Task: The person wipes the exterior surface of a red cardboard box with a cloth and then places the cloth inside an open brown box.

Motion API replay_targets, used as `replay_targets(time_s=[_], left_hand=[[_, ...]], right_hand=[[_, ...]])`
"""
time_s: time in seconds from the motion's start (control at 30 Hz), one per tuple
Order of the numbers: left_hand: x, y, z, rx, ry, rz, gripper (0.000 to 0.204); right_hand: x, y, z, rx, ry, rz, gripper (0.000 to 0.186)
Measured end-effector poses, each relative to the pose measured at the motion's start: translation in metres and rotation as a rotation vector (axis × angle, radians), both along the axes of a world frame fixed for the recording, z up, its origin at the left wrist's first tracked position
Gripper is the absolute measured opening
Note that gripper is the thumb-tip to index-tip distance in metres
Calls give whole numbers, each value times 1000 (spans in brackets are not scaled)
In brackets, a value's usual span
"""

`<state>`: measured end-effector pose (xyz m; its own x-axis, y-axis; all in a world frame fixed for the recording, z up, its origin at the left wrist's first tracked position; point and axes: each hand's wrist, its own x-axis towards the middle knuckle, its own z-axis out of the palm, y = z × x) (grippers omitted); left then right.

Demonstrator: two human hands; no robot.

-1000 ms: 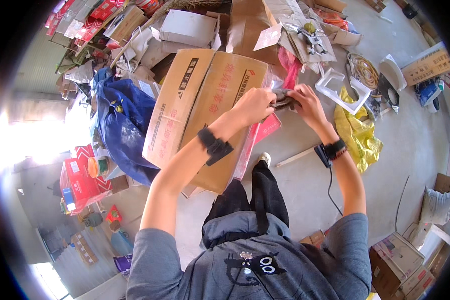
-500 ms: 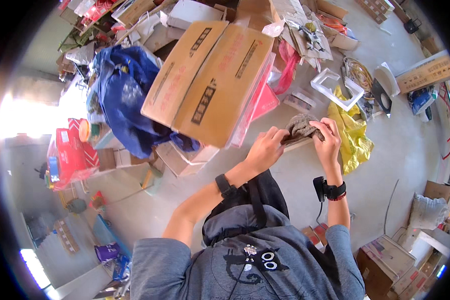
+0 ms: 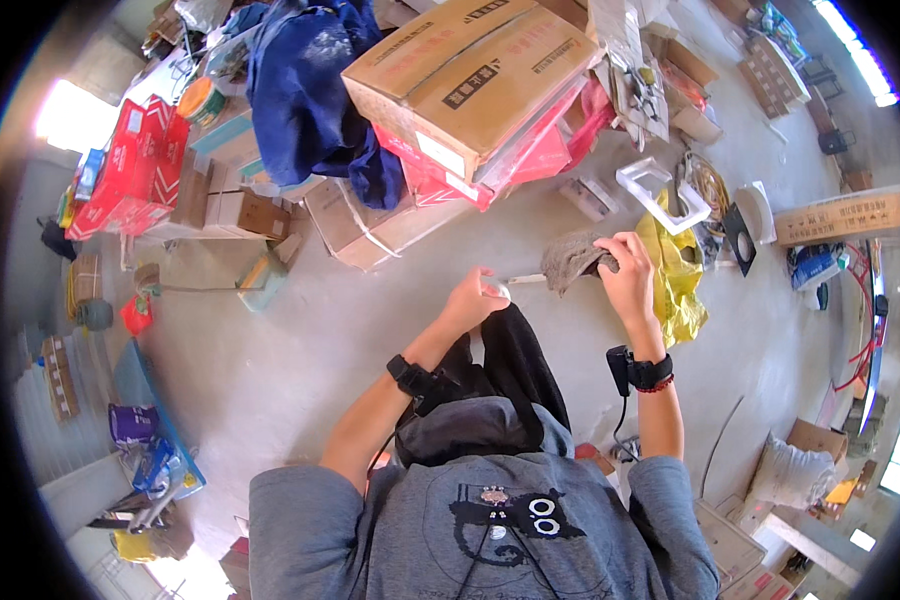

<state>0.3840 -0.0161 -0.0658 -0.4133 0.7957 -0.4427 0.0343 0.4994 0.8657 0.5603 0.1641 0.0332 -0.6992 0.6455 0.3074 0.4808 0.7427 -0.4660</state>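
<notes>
My right hand [image 3: 630,283] is closed around one side of a grey-brown rag [image 3: 573,262], which hangs bunched to the left of its fingers. My left hand [image 3: 478,298] is curled, and a thin pale strip [image 3: 526,279] runs from its fingertips toward the rag. The strip's right end is hidden at the rag, and its exact kind is too small to make out. Both hands are held out in front of my body, above the grey floor.
Ahead stands a stack with a brown carton [image 3: 470,75] on top, beside a dark blue cloth [image 3: 315,95]. A yellow sack [image 3: 673,285] and a white square frame [image 3: 670,203] lie right of my right hand. A long carton [image 3: 840,220] is farther right.
My left hand has drawn away from the rag toward the left, uncovering the pale strip between. The rag stays in my right hand. The view has shifted, showing more of the carton stack's front.
</notes>
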Motion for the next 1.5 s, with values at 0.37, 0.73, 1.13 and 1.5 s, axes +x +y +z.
replay_targets(time_s=[0.37,0.73,1.13,1.5], left_hand=[[10,-34,19,-21,233,23,74],[49,-6,84,351,960,145,42],[-22,-27,84,323,946,-58,23],[-44,-2,110,398,566,-8,21]], right_hand=[[-11,-23,12,-64,101,194,31],[-28,-41,31,-130,104,407,32],[-59,-37,35,-170,-157,685,35],[-64,-27,70,-316,-24,541,28]])
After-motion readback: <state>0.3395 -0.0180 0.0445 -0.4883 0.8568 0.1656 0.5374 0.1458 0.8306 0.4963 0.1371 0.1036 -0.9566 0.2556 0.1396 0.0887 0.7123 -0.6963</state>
